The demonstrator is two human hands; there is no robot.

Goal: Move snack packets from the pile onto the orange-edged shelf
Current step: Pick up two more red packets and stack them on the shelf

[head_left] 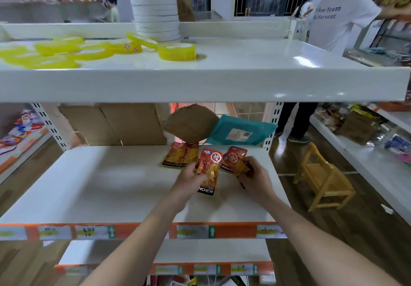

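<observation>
Reaching over orange-edged shelf point(233, 230). Clamping left grip point(191, 179) on glossy red-orange packet point(208, 172), black KONCHEW band at bottom, over shelf surface. Clamping right grip point(255, 179) on crumpled second packet point(241, 166). Lying flat behind: matching rear packets point(181, 155).

On the shelf point(111, 185) lie packets point(180, 157), parcels point(191, 123) seemingly behind them.

The rightmost packet point(235, 159) is half covered by the right hand point(255, 175), so how many are held there can't be told. The price labels point(94, 232) on the orange edge point(233, 230) are smeared past reading, and both forearms point(138, 241) are cropped at the bottom edge.
</observation>
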